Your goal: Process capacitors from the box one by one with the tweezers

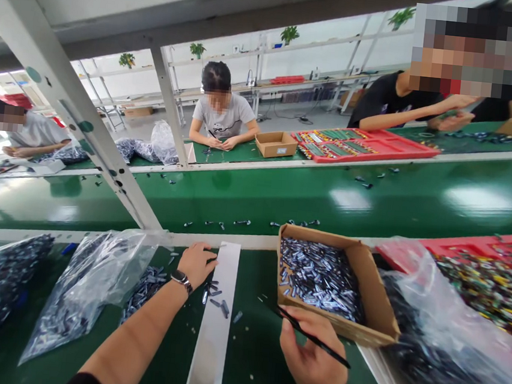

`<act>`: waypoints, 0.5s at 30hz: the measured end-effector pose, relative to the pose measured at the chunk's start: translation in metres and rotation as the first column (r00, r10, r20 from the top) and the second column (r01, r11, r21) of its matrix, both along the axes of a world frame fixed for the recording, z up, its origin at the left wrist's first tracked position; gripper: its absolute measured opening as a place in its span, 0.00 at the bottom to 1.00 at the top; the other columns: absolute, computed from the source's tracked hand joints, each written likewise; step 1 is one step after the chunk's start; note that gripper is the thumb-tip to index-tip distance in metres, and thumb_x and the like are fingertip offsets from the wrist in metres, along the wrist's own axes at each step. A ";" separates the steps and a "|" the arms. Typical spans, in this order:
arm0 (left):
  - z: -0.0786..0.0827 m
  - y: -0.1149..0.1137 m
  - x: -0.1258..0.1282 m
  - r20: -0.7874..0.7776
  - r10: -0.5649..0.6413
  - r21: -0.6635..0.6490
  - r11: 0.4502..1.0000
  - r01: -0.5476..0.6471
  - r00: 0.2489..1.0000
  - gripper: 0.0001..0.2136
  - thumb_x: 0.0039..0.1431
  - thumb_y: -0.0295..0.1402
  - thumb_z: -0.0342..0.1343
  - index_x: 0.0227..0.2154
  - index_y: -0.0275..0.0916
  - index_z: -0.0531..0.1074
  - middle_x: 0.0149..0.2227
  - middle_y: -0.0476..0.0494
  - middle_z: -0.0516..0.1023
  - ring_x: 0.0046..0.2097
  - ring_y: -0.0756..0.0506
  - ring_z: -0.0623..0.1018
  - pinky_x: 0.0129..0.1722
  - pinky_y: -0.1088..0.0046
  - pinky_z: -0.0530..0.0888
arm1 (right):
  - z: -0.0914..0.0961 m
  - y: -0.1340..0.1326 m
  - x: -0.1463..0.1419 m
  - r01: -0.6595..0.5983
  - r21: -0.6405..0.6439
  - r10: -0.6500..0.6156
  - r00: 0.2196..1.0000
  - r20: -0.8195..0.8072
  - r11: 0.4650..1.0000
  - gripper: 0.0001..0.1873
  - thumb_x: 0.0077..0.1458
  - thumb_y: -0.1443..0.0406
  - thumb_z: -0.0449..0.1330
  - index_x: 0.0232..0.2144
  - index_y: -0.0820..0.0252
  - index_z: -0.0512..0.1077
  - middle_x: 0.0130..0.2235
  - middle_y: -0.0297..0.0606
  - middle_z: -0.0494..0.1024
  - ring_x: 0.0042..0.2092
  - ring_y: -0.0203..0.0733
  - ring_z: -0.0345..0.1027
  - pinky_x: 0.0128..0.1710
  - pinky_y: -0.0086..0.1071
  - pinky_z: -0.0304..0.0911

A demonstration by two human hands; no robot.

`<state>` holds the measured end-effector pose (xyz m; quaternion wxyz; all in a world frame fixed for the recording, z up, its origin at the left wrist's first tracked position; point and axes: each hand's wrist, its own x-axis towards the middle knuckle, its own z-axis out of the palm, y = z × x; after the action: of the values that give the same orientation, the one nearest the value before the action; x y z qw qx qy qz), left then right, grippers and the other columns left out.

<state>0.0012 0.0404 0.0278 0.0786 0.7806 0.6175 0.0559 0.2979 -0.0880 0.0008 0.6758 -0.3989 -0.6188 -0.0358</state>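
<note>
Right hand [316, 349] grips black tweezers [331, 351]; left hand [195, 264] at far end of white strip [209, 362], hold unclear. Glossy dark parts [225, 308] on strip: likely light, stiff, slippery; best pinched across long sides.

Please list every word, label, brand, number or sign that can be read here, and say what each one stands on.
No text can be read.
White label on the far cardboard box: too small.
Dark print on the grey shirt: too blurred.
Wristwatch: no legible digits.
Near cardboard box: no text visible.
</note>
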 end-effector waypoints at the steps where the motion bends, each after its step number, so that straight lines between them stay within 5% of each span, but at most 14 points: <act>1: 0.001 0.003 0.002 0.004 0.003 -0.007 1.000 -0.003 1.000 0.08 0.80 0.33 0.73 0.51 0.51 0.99 0.62 0.38 0.94 0.65 0.33 0.90 0.68 0.53 0.87 | 0.001 0.000 -0.001 -0.003 -0.004 0.003 1.000 0.006 1.000 0.15 0.70 0.72 0.75 0.47 0.44 0.79 0.39 0.32 0.97 0.30 0.54 0.96 0.28 0.43 0.95; 8: 0.014 0.006 0.008 0.025 0.024 -0.024 0.999 -0.023 0.999 0.08 0.75 0.26 0.73 0.41 0.45 0.94 0.54 0.38 0.93 0.62 0.32 0.89 0.65 0.53 0.85 | 0.004 0.001 -0.001 -0.037 -0.029 0.038 0.999 0.026 0.999 0.14 0.70 0.72 0.74 0.46 0.45 0.78 0.37 0.32 0.96 0.30 0.53 0.95 0.29 0.42 0.94; 15: -0.004 -0.080 -0.025 0.074 -0.114 -0.014 0.993 0.115 0.991 0.11 0.76 0.23 0.69 0.44 0.47 0.93 0.49 0.42 0.94 0.55 0.35 0.90 0.60 0.58 0.85 | -0.009 -0.005 -0.031 -0.236 -0.273 0.208 0.970 -0.128 0.933 0.05 0.81 0.60 0.74 0.48 0.48 0.82 0.35 0.35 0.93 0.28 0.51 0.92 0.24 0.36 0.89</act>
<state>-0.0237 -0.0393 0.0233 0.1115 0.8114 0.5689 0.0742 0.2673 -0.0926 -0.0086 0.6399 -0.4213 -0.6249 0.1502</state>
